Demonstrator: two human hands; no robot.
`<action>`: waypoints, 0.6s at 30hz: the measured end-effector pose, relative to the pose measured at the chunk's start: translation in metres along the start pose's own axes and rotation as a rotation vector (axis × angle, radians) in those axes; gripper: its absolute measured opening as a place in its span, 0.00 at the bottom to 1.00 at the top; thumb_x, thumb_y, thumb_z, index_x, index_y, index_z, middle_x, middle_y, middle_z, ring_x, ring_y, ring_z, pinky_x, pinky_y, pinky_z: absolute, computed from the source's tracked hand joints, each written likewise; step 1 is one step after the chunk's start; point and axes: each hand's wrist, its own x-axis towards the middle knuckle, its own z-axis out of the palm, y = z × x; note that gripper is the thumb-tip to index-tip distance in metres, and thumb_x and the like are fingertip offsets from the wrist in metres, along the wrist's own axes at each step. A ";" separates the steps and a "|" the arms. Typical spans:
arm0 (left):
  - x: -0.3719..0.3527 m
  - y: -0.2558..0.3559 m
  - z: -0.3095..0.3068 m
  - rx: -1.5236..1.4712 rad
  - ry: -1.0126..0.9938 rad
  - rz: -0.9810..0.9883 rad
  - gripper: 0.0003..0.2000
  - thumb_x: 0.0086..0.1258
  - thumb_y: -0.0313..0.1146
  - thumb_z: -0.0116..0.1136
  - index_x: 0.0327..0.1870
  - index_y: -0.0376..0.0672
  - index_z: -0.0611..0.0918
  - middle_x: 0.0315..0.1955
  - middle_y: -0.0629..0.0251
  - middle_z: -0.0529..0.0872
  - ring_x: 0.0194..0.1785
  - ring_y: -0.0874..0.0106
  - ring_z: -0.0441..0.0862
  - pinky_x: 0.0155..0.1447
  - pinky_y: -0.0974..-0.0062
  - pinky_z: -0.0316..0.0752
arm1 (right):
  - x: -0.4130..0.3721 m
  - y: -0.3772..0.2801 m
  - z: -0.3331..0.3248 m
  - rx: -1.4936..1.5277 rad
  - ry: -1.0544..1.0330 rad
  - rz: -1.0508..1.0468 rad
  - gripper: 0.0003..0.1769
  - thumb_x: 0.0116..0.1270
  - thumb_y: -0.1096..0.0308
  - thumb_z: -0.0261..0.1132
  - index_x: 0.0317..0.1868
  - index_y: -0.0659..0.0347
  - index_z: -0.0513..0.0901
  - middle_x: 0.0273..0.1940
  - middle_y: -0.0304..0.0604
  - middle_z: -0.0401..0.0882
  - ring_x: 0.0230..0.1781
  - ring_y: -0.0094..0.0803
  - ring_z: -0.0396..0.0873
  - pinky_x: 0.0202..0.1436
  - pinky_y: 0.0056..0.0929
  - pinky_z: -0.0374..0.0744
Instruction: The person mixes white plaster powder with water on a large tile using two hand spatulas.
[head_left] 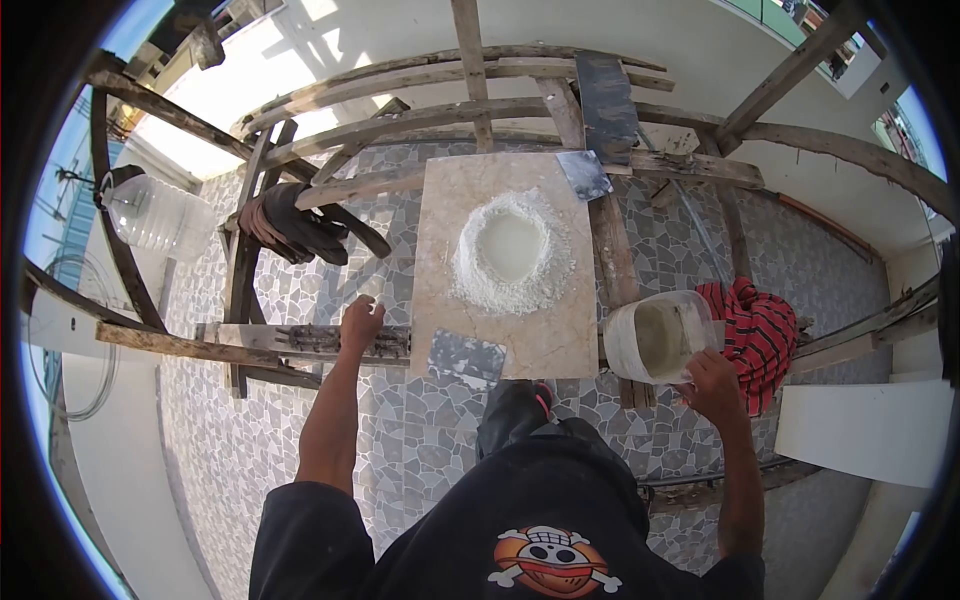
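Note:
A pale stone board (440, 220) lies in front of me, with a ring of white powder (480, 285) on it. Whitish liquid (512, 247) fills the hollow of the ring. My right hand (714, 384) grips the rim of a translucent plastic bucket (622, 340), which holds some cloudy liquid (662, 338). Left of the board, my left hand (362, 322) hovers over a plank, its fingers loosely curled and apart, nothing seen in them. A flat scraper plate (466, 360) rests on the board's near edge; another plate (584, 175) lies at its far right corner.
Wooden scaffold poles (400, 118) surround the board. A dark cloth (290, 225) and a clear plastic jug (158, 215) hang at left. A red striped cloth (755, 345) sits beside the bucket. Stone-patterned tiles (400, 450) cover the floor below.

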 end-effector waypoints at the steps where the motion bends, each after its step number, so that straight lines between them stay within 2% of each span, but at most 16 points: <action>1: 0.000 0.000 0.000 0.001 -0.001 -0.005 0.18 0.63 0.42 0.61 0.47 0.36 0.82 0.41 0.48 0.87 0.47 0.53 0.85 0.53 0.59 0.78 | 0.000 0.000 0.000 -0.001 0.001 0.000 0.23 0.35 0.71 0.78 0.29 0.60 0.73 0.30 0.43 0.74 0.34 0.42 0.75 0.35 0.39 0.76; 18: 0.002 -0.003 0.002 0.002 -0.005 -0.012 0.19 0.62 0.42 0.62 0.47 0.37 0.82 0.41 0.48 0.87 0.48 0.53 0.84 0.53 0.59 0.77 | 0.000 0.000 0.000 -0.014 -0.005 0.003 0.22 0.35 0.71 0.78 0.29 0.60 0.73 0.29 0.42 0.73 0.34 0.42 0.75 0.36 0.39 0.76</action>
